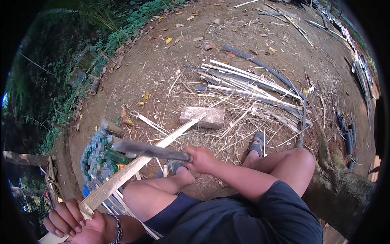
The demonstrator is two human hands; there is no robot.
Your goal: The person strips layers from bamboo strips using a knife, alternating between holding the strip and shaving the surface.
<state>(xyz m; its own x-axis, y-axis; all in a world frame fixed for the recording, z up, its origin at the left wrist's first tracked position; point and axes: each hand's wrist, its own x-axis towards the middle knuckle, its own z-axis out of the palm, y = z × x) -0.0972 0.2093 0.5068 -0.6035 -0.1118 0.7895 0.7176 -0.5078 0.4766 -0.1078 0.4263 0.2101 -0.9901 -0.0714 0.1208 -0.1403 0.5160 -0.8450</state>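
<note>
My left hand (pixel 73 221), with a bracelet at its wrist, is closed around the near end of a long pale bamboo strip (pixel 134 166). The strip slants up and away, and its far end reaches over a squared wooden block (pixel 207 117) on the ground; whether it touches the block I cannot tell. My right hand (pixel 201 159) grips the handle of a machete (pixel 148 150). Its dark, slightly blurred blade points left and crosses over the strip near mid-length; contact between them is unclear.
Split bamboo strips (pixel 248 83) lie in a pile beyond the block, among scattered shavings. A heap of glass and plastic bottles (pixel 97 152) stands at the left, near my knee. A thick log (pixel 337 187) lies at the right. Green plants (pixel 118 38) border the bare dirt.
</note>
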